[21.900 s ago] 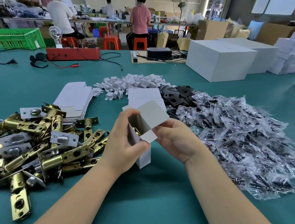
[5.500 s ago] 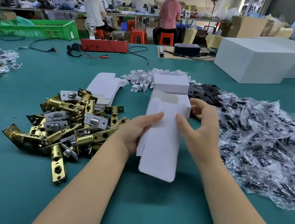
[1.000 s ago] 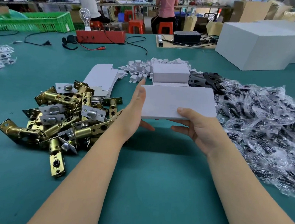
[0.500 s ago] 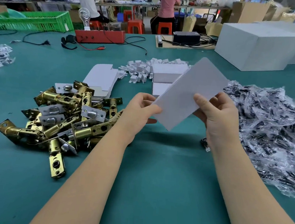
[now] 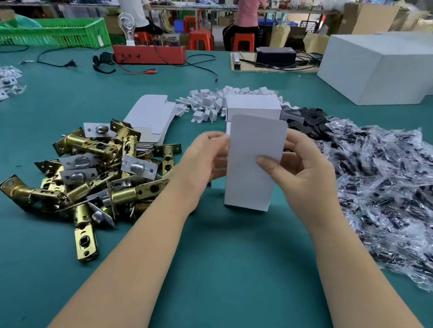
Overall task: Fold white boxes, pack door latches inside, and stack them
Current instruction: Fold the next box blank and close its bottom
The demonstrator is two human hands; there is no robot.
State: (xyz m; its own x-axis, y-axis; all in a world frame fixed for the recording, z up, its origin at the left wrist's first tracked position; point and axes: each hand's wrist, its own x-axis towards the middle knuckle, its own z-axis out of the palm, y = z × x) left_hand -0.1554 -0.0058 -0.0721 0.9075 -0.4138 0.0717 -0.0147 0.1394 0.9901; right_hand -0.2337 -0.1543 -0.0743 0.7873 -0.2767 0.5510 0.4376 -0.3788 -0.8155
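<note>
Half a second ago the box was tilted, one corner pointing toward the table's far right; now it stands upright on its short end near the middle of the green table, its lower edge on or just above the cloth (the contact is hard to judge); the piles have not shifted. The right hand grips the box's right side, thumb curled across the front face and fingers behind; the left hand is at the box's left edge, fingers curled against it, motion-blurred, so whether it pinches or only touches I cannot tell. Both forearms reach in from the near edge. Toward the right edge lies a wide heap of bags; left of the hands, a pile of brass latches; behind that a stack of flat blanks; just behind the held box sits a closed white carton, with small folded inserts scattered beside it.
</note>
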